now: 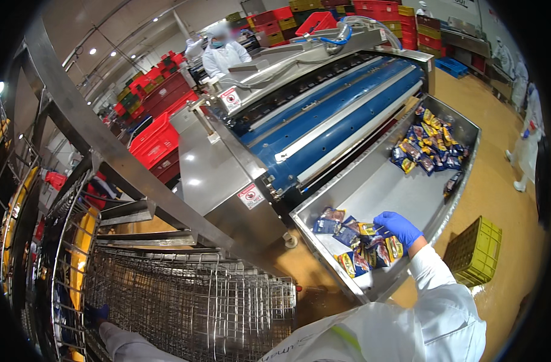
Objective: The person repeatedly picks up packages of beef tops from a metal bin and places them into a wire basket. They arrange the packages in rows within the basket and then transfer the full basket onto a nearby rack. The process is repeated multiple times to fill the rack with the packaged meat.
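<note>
Right hand (399, 227): fingers curled at packets (348, 236), grip unclear from here | packets: in steel trough's (372, 192) near end | left hand (98, 314): shadowed beside wire racks (185, 295), closure I can't tell

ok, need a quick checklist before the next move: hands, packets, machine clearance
1. Right hand gloved: ok, blue glove.
2. Right hand at the near packets: ok; firm grip: cannot tell.
3. Left hand hold on the wire racks: cannot tell, dark and partly hidden.
4. Right hand apart from the machine's blue surface: ok.
5. Packets in one pile: not ok, another pile lies toward the tray's far end.
</note>
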A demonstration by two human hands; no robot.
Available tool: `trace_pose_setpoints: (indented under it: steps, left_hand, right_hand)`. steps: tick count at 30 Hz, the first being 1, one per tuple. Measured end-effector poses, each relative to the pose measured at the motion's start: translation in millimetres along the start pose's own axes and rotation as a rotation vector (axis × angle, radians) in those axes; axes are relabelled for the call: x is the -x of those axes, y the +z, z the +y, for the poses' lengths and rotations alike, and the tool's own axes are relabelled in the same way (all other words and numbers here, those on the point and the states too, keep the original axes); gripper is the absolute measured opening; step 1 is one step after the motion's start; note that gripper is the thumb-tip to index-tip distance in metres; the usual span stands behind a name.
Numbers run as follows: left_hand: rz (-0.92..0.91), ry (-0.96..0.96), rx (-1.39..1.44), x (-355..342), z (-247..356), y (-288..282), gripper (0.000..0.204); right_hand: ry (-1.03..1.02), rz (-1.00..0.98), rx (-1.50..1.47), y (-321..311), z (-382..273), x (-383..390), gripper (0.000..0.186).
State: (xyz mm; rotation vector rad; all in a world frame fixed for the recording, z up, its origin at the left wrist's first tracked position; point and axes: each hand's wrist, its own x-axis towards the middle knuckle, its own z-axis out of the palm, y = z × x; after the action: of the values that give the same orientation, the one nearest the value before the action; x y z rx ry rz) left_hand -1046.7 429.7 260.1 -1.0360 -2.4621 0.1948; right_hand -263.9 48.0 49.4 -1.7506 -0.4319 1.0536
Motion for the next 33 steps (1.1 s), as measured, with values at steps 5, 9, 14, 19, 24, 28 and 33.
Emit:
trace_pose_setpoints:
  steps: [5, 9, 14, 19, 24, 28, 33]
  left_hand:
    - [-0.079, 0.111, 0.118, -34, -12, 13, 0.082]
    - [0.260, 0.180, 0.259, -27, -30, 13, 0.065]
    - [0.522, 0.583, -0.182, -42, -67, 27, 0.040]
    - [0.271, 0.388, 0.309, 127, -48, -38, 0.072]
    - [0.346, 0.204, 0.529, 355, -50, -169, 0.066]
    - [0.418, 0.086, 0.567, 511, -55, -221, 0.055]
    - [1.116, 0.364, 0.370, 650, -44, -241, 0.056]
  right_hand:
    - [0.004, -0.013, 0.047, -5, 6, 19, 0.024]
    - [-0.031, -0.033, 0.037, -15, 1, 12, 0.024]
    - [-0.147, -0.282, 0.070, -25, -9, -24, 0.024]
    - [-0.136, -0.562, 0.157, -42, -23, -43, 0.025]
    - [-0.161, -0.818, 0.181, -112, -9, -63, 0.025]
    - [-0.072, -0.894, 0.145, -146, -15, -44, 0.028]
    - [-0.147, -1.015, -0.137, -96, -70, -27, 0.055]
